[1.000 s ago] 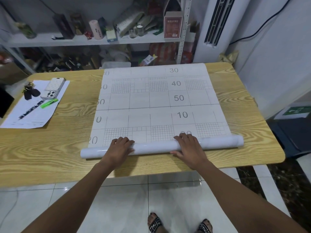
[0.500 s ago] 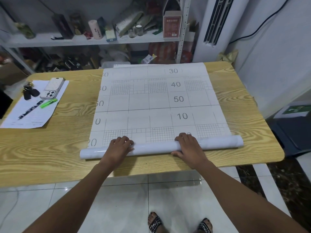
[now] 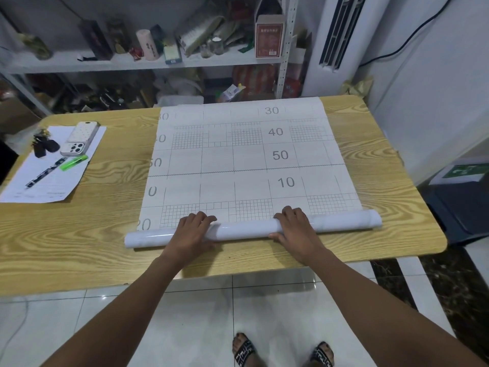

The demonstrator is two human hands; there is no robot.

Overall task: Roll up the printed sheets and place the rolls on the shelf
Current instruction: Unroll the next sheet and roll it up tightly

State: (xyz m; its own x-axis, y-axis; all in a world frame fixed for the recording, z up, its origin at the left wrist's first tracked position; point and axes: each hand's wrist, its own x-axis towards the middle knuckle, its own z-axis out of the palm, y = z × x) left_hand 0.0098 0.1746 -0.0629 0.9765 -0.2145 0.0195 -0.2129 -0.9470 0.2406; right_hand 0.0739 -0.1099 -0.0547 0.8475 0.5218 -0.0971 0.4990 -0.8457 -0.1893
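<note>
A large printed sheet (image 3: 238,160) with grid squares and grey numbers lies flat on the wooden table (image 3: 79,234). Its near end is wound into a glossy white roll (image 3: 243,230) lying across the table near the front edge. My left hand (image 3: 191,230) lies over the roll left of its middle, fingers curled over the top. My right hand (image 3: 295,226) grips the roll right of its middle, thumb on the near side. The white metal shelf (image 3: 105,64) stands behind the table.
At the table's left lie a paper (image 3: 53,168) with a phone (image 3: 79,139), keys (image 3: 43,145), a pen (image 3: 45,173) and a green marker (image 3: 74,162). The shelf is crowded with boxes and bottles. A standing air conditioner (image 3: 341,35) is at back right.
The roll has crept slightly away from me and the flat part of the sheet has shortened a little. Both hands stay on the roll.
</note>
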